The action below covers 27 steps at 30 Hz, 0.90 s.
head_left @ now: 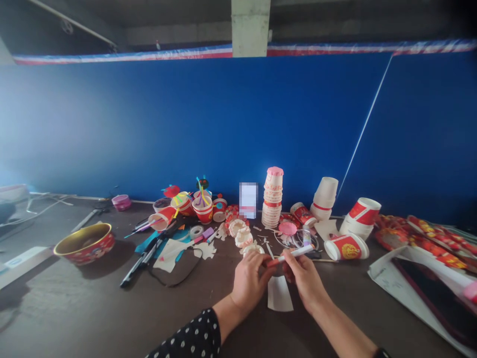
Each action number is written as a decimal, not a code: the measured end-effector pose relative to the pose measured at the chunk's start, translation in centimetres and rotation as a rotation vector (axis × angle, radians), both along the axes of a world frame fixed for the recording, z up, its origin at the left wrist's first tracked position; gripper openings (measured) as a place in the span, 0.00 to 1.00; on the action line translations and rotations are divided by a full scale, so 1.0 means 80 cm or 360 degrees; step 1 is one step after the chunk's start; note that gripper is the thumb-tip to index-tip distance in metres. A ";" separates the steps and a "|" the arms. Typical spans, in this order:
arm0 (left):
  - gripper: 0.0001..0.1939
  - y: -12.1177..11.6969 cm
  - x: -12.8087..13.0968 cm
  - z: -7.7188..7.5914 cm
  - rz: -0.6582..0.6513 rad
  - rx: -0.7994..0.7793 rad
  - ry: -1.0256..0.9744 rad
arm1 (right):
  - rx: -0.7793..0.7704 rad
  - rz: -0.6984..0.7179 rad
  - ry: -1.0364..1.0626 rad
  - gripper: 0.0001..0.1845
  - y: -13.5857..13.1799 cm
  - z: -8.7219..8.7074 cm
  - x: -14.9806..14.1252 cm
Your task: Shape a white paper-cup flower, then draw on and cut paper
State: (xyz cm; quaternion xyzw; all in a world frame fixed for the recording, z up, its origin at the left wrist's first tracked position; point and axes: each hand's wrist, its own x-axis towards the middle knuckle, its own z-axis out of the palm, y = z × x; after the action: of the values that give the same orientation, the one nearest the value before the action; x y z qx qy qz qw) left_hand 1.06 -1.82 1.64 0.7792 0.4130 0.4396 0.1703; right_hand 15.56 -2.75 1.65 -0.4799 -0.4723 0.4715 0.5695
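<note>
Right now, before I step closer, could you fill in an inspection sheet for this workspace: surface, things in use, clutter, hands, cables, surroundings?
Surface: dark table, crowded toward the back.
Job's things: white pen with a reddish end; paper strip lying just below the hands in view.
Clutter: cup stack with a pink top; tipped cup; gold-lined bowl; tape roll; many scraps.
Left hand: fingers on the pen's reddish end.
Right hand: holding the pen's white part.
Cables: black cord curving left of the hands.
Surroundings: blue panel behind, concrete pillar above it.
Other people: nothing seen.
</note>
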 end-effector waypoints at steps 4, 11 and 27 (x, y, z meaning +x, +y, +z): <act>0.10 0.001 0.001 -0.001 -0.0008 0.0032 -0.0006 | -0.0033 -0.0042 0.0108 0.18 0.003 -0.001 0.003; 0.09 0.001 0.002 -0.004 -0.0072 0.0030 -0.0004 | -0.0093 0.0046 0.0120 0.20 -0.003 0.003 -0.004; 0.14 0.001 0.009 -0.002 -0.0214 -0.0190 -0.0182 | -0.0043 0.0070 0.0041 0.20 0.004 -0.004 -0.004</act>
State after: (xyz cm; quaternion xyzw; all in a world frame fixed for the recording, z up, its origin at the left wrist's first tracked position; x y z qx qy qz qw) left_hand 1.79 -1.78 1.52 0.7673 0.3750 0.4454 0.2687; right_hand 15.21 -2.47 1.34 -0.4709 -0.4689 0.4965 0.5585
